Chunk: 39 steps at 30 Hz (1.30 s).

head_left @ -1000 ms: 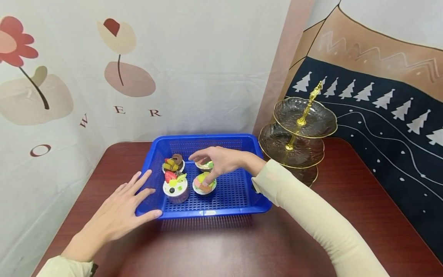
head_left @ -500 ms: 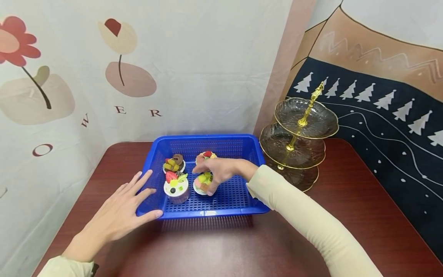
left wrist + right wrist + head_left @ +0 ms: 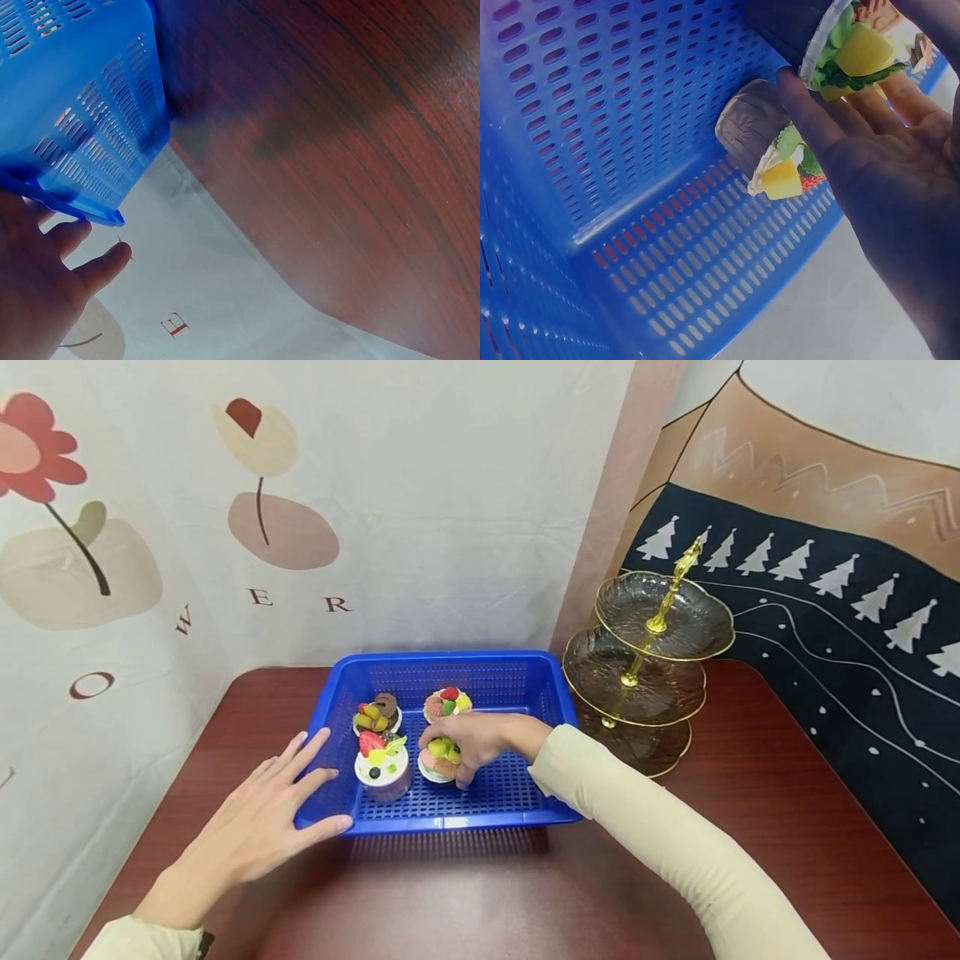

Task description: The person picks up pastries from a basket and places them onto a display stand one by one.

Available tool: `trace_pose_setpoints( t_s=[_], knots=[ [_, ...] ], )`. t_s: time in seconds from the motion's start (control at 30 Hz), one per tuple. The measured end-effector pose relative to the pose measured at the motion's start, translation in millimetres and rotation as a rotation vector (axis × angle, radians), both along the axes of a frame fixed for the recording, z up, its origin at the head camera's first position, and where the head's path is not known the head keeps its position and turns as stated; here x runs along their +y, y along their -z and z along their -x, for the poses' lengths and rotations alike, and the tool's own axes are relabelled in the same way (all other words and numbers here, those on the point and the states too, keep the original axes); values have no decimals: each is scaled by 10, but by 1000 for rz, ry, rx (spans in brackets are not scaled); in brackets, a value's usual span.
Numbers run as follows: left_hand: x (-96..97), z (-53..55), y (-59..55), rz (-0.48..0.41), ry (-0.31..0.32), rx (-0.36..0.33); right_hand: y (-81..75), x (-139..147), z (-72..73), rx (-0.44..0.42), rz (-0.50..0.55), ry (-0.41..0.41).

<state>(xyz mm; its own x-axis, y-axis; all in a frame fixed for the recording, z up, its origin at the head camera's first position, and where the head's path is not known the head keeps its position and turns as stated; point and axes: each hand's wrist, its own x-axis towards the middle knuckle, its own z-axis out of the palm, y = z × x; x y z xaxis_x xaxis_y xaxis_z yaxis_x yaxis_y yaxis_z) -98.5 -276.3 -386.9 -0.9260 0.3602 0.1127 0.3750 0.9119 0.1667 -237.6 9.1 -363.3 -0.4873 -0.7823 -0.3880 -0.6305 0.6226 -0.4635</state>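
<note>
Inside a blue plastic basket point(image 3: 510, 818) are several toy cupcakes topped with fruit shapes. My right hand point(image 3: 483, 739) reaches in from the right, thumb and fingers curled round the front-right cupcake point(image 3: 437, 766), which has yellow-green, pink and brown pieces on top. In the right wrist view this cupcake point(image 3: 866, 52) shows a dark cup with a pale rim between the fingers. Behind it stands a cupcake with a red berry point(image 3: 448, 703). My left hand point(image 3: 258, 814) rests with spread fingers at the basket's left rim; the left wrist view shows its fingers point(image 3: 105, 268) by the rim.
A white fruit-topped cup point(image 3: 384, 772) and a chocolate cupcake point(image 3: 377, 716) fill the basket's left side. To the right, a three-tier glass stand point(image 3: 637, 689) with a gold stem is close beside the basket. A patterned curtain point(image 3: 450, 527) hangs behind the dark red table point(image 3: 787, 802).
My right hand has drawn back slightly from above the rear cupcake, uncovering it, and its fingers have closed round the front-right cupcake. My left hand stays at the rim.
</note>
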Motion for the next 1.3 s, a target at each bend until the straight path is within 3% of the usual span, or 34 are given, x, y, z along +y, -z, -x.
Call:
trace_pose_setpoints(
  t_s=[0.43, 0.6, 0.73, 0.97, 1.3],
  knots=[
    [8, 4, 10, -7, -3, 8, 82, -21, -14, 74, 39, -28],
    [13, 0, 17, -3, -1, 9, 79, -16, -17, 31, 111, -6],
    [12, -4, 16, -1, 0, 12, 39, -8, -19, 7, 188, 15],
    [17, 0, -2, -1, -5, 9, -59, 26, -6, 41, 306, 63],
    [23, 3, 0, -9, -4, 0, -235, 135, -90, 47, 463, 149]
  ],
)
